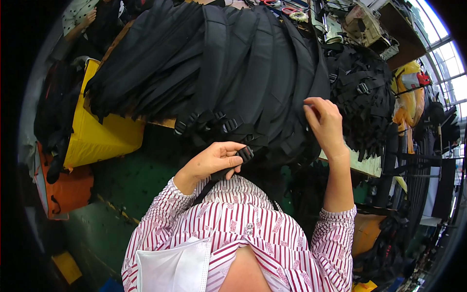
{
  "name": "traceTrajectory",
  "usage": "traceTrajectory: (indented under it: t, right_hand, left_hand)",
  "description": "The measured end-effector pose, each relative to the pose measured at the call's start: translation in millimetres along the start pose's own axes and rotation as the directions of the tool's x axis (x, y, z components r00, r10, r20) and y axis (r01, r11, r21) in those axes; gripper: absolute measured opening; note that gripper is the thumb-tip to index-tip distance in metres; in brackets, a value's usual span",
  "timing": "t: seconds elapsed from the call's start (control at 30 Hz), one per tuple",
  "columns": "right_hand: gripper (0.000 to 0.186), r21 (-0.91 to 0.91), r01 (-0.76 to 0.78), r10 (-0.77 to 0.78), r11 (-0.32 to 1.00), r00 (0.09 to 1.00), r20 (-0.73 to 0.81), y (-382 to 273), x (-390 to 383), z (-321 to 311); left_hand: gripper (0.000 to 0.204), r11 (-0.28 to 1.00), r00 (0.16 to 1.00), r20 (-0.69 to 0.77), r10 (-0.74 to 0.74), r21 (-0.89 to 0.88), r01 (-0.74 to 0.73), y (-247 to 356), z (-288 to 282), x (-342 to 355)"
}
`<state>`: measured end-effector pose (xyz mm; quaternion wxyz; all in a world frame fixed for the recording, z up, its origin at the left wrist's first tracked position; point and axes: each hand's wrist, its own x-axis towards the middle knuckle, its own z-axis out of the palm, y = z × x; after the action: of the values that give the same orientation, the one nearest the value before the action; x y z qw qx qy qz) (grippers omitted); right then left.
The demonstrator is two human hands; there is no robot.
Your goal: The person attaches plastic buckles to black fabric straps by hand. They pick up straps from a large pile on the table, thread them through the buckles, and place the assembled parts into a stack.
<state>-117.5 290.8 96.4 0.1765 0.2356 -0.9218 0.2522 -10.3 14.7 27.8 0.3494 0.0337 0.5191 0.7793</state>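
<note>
Close to my body, my left hand (216, 161) pinches a black plastic strap buckle (246, 154) between thumb and fingers. Black webbing runs from it under the hand toward my lap. Off to the right, my right hand (327, 124) is bent, its thumb and forefinger close together at the right edge of the black padded shoulder straps (258, 63). Whatever lies between those fingertips is too dark to make out. The straps overlap in a fanned row across the table. More black buckles (229, 125) show at their near ends, just beyond my left hand.
A pile of black webbing with buckles (362, 87) lies right of the straps. Scissors with red handles (292, 9) rest at the far edge. Left stand a yellow bin (104, 138) and an orange bag (73, 190). Another person's hand (89, 18) shows far left.
</note>
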Motion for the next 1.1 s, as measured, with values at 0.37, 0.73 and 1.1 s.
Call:
traceTrajectory:
  t: [0.37, 0.73, 1.1]
  right_hand:
    - [0.043, -0.24, 0.388, -0.29, 0.89, 0.887, 0.361, -26, 16, 35]
    - [0.024, -0.14, 0.399, -0.394, 0.906, 0.917, 0.065, -29, 30, 18]
    - [0.028, 0.045, 0.368, -0.351, 0.929, 0.833, 0.427, -47, -2, -4]
  left_hand:
    - [0.048, 0.98, 0.956, -0.24, 0.171, 0.141, -0.14, 9, 2, -3]
    - [0.047, 0.955, 0.909, -0.295, 0.293, 0.14, -0.263, 14, -5, -9]
    - [0.041, 0.963, 0.926, -0.268, 0.267, 0.047, -0.264, 9, -11, -7]
